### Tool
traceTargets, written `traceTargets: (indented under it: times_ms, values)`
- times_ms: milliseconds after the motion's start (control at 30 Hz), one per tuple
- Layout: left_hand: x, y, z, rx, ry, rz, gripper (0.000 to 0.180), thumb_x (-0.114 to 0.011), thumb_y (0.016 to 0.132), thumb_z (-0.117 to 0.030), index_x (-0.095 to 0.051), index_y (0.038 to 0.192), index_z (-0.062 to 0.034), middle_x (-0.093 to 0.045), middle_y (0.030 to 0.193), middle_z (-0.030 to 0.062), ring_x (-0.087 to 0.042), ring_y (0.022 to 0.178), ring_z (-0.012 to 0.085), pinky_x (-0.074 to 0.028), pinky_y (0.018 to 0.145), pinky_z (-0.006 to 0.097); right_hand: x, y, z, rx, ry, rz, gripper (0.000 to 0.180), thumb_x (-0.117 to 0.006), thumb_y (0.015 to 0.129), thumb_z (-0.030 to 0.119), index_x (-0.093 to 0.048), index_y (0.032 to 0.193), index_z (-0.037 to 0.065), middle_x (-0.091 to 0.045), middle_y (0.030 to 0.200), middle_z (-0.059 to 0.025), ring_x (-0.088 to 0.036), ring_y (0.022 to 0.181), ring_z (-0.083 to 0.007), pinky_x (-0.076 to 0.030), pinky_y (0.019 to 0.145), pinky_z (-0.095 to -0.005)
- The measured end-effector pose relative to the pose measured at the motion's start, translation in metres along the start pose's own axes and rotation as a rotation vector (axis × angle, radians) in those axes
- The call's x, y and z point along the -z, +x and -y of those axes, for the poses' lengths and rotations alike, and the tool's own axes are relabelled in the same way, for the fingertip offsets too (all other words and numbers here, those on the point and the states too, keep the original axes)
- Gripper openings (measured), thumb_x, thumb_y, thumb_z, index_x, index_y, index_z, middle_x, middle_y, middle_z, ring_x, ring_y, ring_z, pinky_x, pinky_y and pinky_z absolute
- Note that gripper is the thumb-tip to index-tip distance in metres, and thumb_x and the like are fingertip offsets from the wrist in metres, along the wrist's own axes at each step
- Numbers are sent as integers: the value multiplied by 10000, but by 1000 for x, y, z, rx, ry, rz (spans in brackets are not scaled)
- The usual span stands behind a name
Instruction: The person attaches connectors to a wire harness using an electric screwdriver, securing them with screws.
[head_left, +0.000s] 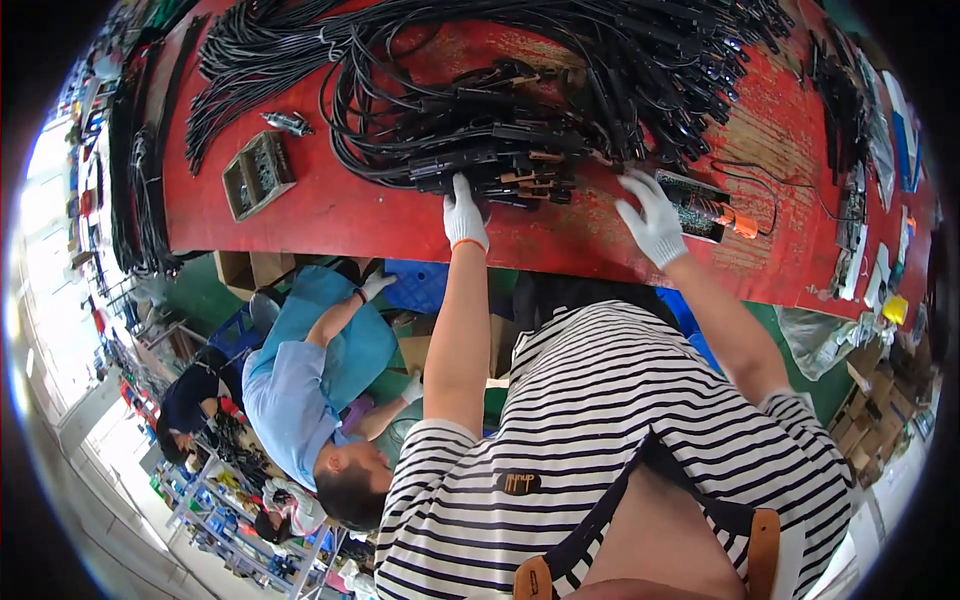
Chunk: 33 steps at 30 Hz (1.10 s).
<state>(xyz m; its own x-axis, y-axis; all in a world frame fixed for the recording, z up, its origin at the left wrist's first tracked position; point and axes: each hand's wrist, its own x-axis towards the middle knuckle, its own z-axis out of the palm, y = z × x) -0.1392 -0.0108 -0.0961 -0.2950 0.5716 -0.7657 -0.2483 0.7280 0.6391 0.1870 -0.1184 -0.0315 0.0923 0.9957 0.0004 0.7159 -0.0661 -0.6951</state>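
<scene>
My left hand (463, 214), in a white knit glove with an orange cuff, is at the near edge of a pile of black cables. One digit lies over a slim black cable housing (455, 166); the other fingers are partly hidden beneath it, closed on it. Copper-brown pieces (535, 182) stick out of the pile just to the right. My right hand (654, 219), also gloved, hovers open with thumb and fingers apart. Beside it is a tray of small screws (690, 195), with an orange and black power screwdriver (735, 219) lying across it.
Bundles of black cable (290, 60) cover the far side of the worn red table (340, 222). A wooden box of small screws (257, 175) and a metal tool (288, 123) lie at left. A thin black cord (770, 180) runs at right. Another person (300, 400) works below, left.
</scene>
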Motion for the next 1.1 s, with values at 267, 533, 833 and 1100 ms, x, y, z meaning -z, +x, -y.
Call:
traceTargets:
  times_ms: [267,533,833,1100]
  values:
    - [2,-6,-16,-452,18,-391,640,-707,940,-516,-676,1212,63,-743,1002,145,-691,932,273,-543,892,384,33,-99,-50,-211,134,-3,310,-680,968,212,-688,1235,54,-675,1277,-169,-659,1182,-349,-527,999,-389]
    - [-26,3,-91,-45,-124,-247,596,-871,827,-382,-673,1236,4,-692,1189,161,-699,937,353,-631,737,522,59,-102,-44,-253,297,1,274,-658,995,209,-710,1186,19,-719,1166,-177,-695,1093,-326,-534,953,-377]
    - [-41,20,-89,38,-289,-181,358,-773,870,-238,-673,1172,-73,-705,1159,128,-695,949,314,-601,804,545,58,-127,-43,-320,371,-40,309,-660,1005,241,-710,1225,30,-733,1156,-180,-707,1092,-279,-531,957,-349]
    - [-44,-28,-110,71,-568,406,257,-615,1007,-301,-559,907,-71,-666,842,103,-673,763,282,-602,717,510,56,-83,-15,-366,481,-21,328,-641,1018,273,-713,1230,32,-748,1138,-162,-711,1080,-255,-529,973,-348]
